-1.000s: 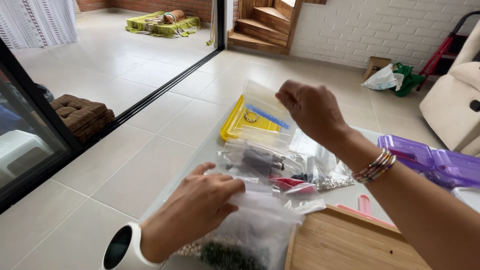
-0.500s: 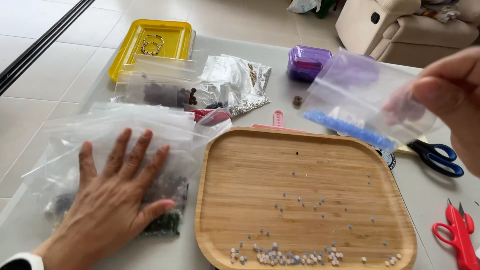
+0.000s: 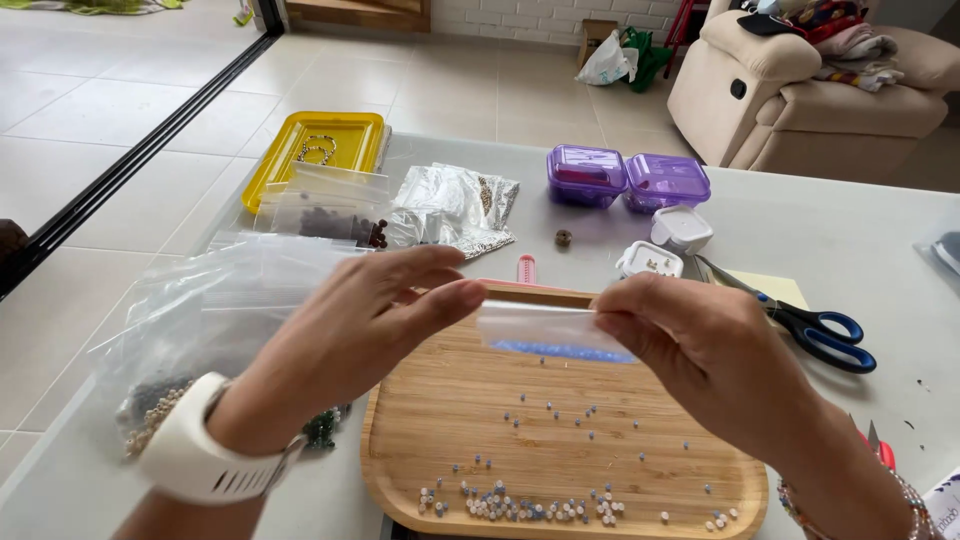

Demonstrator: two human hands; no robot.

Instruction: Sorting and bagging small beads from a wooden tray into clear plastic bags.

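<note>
Setting: grey table under me, pale tiled floor beyond, a beige armchair at the far right.
Nearest: wooden tray right below my hands, small pale and blue beads scattered on it and gathered along its near edge.
Left hand: my left hand is raised over the tray's left side, wrist bent, white watch on it; thumb and forefinger pinch the left end of a small clear zip bag, the other fingers loosely stretched.
Right hand: my right hand comes in from the right, knuckles up, fingertips pinching the bag's right end.
Bag: held level between both hands above the tray, a line of blue beads lying along its lower edge.
Left of me: big clear bags of dark beads on the table.
Right: blue-handled scissors.
Farther: two purple boxes, a yellow tray.
</note>
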